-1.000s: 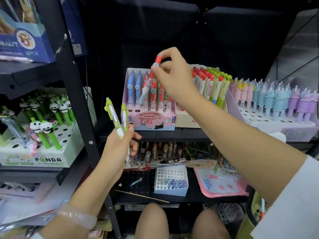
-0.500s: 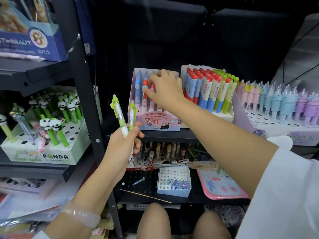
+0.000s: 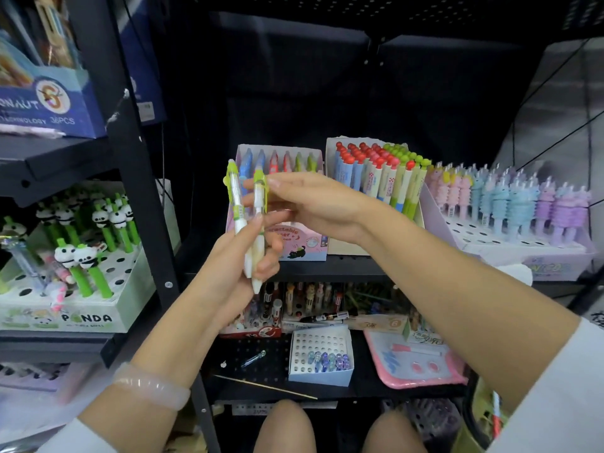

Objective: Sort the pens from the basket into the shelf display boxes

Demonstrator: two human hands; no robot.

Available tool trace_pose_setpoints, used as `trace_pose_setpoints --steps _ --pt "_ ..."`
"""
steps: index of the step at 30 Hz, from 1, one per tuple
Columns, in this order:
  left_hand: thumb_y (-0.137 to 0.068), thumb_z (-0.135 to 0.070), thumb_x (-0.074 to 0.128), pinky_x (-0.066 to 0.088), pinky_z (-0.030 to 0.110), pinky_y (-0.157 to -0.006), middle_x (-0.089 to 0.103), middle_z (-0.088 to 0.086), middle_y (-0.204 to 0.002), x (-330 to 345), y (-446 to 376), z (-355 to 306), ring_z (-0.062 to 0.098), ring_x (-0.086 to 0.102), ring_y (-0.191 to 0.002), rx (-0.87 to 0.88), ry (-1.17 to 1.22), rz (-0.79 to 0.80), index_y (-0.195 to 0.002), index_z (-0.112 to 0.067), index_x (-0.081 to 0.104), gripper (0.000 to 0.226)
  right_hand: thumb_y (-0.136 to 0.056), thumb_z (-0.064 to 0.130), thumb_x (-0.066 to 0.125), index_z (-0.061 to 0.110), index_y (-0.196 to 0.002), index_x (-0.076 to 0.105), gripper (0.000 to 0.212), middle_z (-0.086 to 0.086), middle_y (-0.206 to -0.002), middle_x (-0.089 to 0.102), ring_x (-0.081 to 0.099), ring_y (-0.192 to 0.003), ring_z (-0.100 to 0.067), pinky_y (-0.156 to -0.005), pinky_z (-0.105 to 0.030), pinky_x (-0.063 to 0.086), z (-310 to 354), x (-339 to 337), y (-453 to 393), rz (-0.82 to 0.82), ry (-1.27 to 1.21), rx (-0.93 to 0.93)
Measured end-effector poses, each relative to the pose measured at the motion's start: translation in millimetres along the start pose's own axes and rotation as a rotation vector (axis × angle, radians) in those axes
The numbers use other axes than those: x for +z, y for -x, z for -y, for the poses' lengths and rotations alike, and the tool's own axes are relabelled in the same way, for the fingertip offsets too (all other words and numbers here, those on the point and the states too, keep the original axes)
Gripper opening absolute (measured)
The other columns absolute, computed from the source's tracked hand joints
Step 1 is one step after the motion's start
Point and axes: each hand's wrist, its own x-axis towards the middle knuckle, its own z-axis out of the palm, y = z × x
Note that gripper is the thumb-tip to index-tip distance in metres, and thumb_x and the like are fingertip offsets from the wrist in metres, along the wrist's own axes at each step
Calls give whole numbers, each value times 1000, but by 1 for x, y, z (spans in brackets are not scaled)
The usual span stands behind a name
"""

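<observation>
Knees show at the near bottom edge, so the person crouches before the rack; just beyond them the left hand [image 3: 235,256] is curled round the lower barrels of two white pens with lime-green caps, the left-hand one [image 3: 236,204] and the right-hand one [image 3: 258,223], both upright with caps up; the right hand [image 3: 313,207] reaches in from the right, its thumb and forefinger pinching the right-hand pen near its green cap. The step looks like passing that pen across for shelving; it is best drawn straight up so the other stays put in the left grip, then set cap up with the green ones at the right end of the pink cardboard display box marked as retractable eraser pens [image 3: 277,158]; which slot is free I cannot tell. The basket is not in view.

Right of that box, on the same black metal shelf [image 3: 327,268], stand a cream box of red- and green-topped pens [image 3: 379,174] and a lilac tray of pastel spiral pens [image 3: 510,207]; left is a white tray of panda-topped green pens [image 3: 88,243]; lower down sits a small white perforated box with a few blue and purple pieces [image 3: 322,358]; behind everything hangs dark backing.
</observation>
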Motion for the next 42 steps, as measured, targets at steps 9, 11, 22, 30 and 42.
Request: trace_pose_setpoints --steps 9,11,22,30,42 --pt "-96 -25 47 36 18 -37 62 0 -64 -5 -14 -1 9 44 -40 26 -337 -298 -91 -15 58 15 -94 21 54 11 -93 58 11 2 -78 64 61 -65 -2 -59 -15 49 40 -49 -5 -804 58 -304" --pt "-97 -21 47 25 16 -33 49 -3 -54 -10 -17 -1 7 31 -36 31 -365 -326 -86 -14 53 15 -92 24 56 12 -95 56 12 1 -83 65 63 -74 -7 -69 -22 53 47 -64 -8 -983 220 -353" --pt "-98 -31 40 22 15 -35 39 -9 -50 -9 -23 9 4 28 -41 74 -392 -382 -83 -16 56 27 -94 21 55 13 -93 53 8 -6 -86 64 63 -84 -20 -65 -24 48 7 -56 -14 -767 733 -52" --pt "-99 -29 38 23 15 -35 43 -10 -50 -5 -21 15 5 29 -41 41 -334 -361 -81 -14 55 30 -93 19 56 9 -94 56 10 -8 -87 67 67 -81 -21 -78 -36 55 19 -58 -9 -721 837 -44" --pt "-100 -28 37 22 16 -35 44 -8 -50 -1 -18 15 5 30 -39 24 -310 -346 -89 -12 57 27 -96 16 47 1 -116 55 26 -16 -97 67 69 -82 -29 -65 -37 55 4 -52 -22 -664 804 116"
